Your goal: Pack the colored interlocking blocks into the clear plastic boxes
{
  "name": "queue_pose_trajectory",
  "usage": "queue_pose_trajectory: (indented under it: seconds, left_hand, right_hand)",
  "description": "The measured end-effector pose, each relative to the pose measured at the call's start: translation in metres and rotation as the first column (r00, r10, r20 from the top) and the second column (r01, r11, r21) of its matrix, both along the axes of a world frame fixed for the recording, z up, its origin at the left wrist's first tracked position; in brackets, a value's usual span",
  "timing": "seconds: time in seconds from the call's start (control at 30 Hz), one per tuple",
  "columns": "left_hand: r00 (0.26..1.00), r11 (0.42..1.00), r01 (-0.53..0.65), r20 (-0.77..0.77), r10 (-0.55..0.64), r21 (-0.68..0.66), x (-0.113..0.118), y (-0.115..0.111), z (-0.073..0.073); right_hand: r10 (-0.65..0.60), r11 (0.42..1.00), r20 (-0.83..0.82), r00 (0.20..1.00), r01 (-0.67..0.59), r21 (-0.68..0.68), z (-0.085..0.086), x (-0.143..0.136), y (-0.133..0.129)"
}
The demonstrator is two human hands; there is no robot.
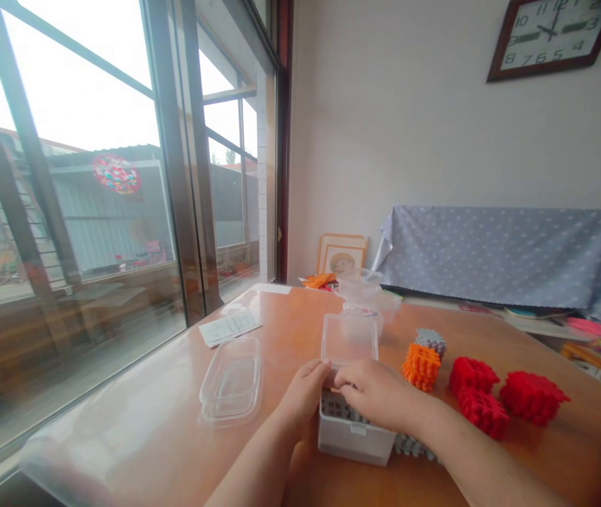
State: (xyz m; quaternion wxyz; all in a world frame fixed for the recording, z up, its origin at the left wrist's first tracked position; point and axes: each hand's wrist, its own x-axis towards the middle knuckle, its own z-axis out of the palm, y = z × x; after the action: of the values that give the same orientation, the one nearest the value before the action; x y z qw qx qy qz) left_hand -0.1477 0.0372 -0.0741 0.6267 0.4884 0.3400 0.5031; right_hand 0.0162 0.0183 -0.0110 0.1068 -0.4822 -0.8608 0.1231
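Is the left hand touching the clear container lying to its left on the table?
Apart. The head view shows bare tabletop between the left hand and the clear container.

Wall clock (552,39): brown frame, mounted high on the right of the wall (385,127). Patterned cloth (501,260): grey-blue, draped below the clock. Framed picture (342,255): stands left of the cloth. Printed sheet (230,328): lies flat on the worktop (292,327), near the window (173,155). Round decoration (117,174): multicoloured, visible in one pane.
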Motion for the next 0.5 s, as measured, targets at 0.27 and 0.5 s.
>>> queue_pose_trajectory:
  seconds: [0.27,0.5]
  left_hand:
    - [0.997,0.999,-0.050,-0.062,0.050,-0.006,0.0017,-0.0012,-0.0007]
    - [0.997,1.000,-0.028,-0.069,0.027,-0.004,0.0020,-0.0039,0.0047]
  right_hand:
    - [0.067,0.996,0.025,0.997,-0.065,-0.057,0.0028,-0.0077,-0.0099]
    - [0.034,0.995,-0.125,0.992,-0.046,-0.093,0.0049,0.0007,-0.0103]
